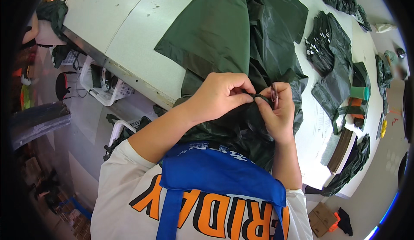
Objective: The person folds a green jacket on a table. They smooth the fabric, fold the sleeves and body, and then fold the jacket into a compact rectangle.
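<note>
A large dark green garment (233,37) of thin shiny fabric lies spread over the white table (129,29) and bunches up at its near edge. My left hand (222,94) pinches a fold of this fabric between thumb and fingers. My right hand (278,113) meets it from the right, holding the same fold and a small pair of metal snips (274,95) whose blades stick up by the fingers. Both hands work close together at one spot on the cloth. A blue apron (215,171) covers my chest below.
More dark green fabric pieces (330,54) lie stacked to the right on the table, with a teal roll (360,92) and a brown strip (340,147). White plastic baskets (105,87) stand under the table's left edge. A cardboard box (321,218) sits on the floor.
</note>
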`<action>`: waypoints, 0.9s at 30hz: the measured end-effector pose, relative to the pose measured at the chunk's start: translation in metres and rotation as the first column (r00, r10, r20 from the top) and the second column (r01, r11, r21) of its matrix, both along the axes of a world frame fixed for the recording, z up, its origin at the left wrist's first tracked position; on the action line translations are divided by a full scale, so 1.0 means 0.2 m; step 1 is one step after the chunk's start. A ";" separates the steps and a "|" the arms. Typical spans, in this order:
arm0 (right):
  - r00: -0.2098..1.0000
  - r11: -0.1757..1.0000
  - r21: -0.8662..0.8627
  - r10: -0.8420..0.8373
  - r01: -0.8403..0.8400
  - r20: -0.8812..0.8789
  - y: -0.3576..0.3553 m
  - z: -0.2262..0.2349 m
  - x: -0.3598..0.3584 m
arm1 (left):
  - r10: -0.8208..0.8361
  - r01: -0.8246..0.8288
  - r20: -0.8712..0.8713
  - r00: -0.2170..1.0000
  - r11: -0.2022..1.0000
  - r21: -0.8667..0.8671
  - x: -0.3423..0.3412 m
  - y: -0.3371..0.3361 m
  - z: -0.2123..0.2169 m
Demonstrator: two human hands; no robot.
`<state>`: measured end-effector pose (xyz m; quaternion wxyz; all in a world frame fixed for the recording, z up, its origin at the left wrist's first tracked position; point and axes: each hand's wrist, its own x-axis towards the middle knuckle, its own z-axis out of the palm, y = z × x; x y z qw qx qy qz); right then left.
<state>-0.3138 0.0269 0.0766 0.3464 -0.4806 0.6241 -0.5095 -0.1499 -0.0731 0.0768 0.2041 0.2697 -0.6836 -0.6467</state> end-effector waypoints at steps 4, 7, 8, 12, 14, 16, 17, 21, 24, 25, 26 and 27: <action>0.989 1.000 -0.003 0.007 -0.007 0.144 0.00 -0.02 -0.05 | 0.081 -0.088 -0.204 0.976 0.996 -0.026 0.06 -0.04 -0.07; 0.986 0.995 0.084 -0.069 0.057 0.149 0.04 -0.05 -0.11 | 0.735 -0.727 0.155 0.660 0.573 0.378 0.25 -0.23 -0.35; 0.984 0.988 0.144 -0.077 0.053 0.163 0.08 -0.06 -0.13 | 0.732 -0.697 0.237 0.639 0.420 0.581 0.28 -0.26 -0.43; 0.963 0.952 0.306 -0.110 0.030 0.247 0.22 -0.11 -0.12 | 0.759 -0.332 0.137 0.637 0.110 0.937 0.35 -0.38 -0.67; 0.946 0.929 0.368 -0.155 0.042 0.283 0.29 -0.12 -0.12 | 0.841 -0.299 0.032 0.540 0.156 0.941 0.33 -0.50 -0.78; 0.924 0.901 0.430 -0.209 0.054 0.321 0.34 -0.11 -0.11 | 0.917 -0.355 0.057 0.394 0.095 0.930 0.35 -0.65 -0.79; 0.912 0.897 0.433 -0.252 0.094 0.324 0.34 -0.12 -0.11 | 0.936 -0.397 0.049 0.348 0.100 0.912 0.36 -0.71 -0.82; 0.899 0.892 0.387 -0.350 0.234 0.264 0.34 -0.17 -0.08 | 0.903 -0.663 0.037 0.428 0.286 0.691 0.45 -0.89 -0.90; 0.911 0.916 0.264 -0.360 0.303 0.201 0.21 -0.16 0.00 | 0.923 -0.924 0.104 0.371 0.378 -0.054 0.41 -0.88 -0.86; 0.919 0.923 0.244 -0.346 0.298 0.189 0.20 -0.14 0.01 | 0.987 -0.802 0.095 0.127 0.159 -0.576 0.36 -0.79 -0.68; 0.931 0.925 0.242 -0.334 0.294 0.146 0.20 -0.13 0.01 | 0.918 -0.810 -0.110 0.381 0.274 -0.518 0.30 -0.69 -0.55; 0.943 0.929 0.240 -0.315 0.283 0.107 0.19 -0.13 0.01 | 0.755 -0.788 -0.327 0.569 0.385 -0.481 0.24 -0.59 -0.44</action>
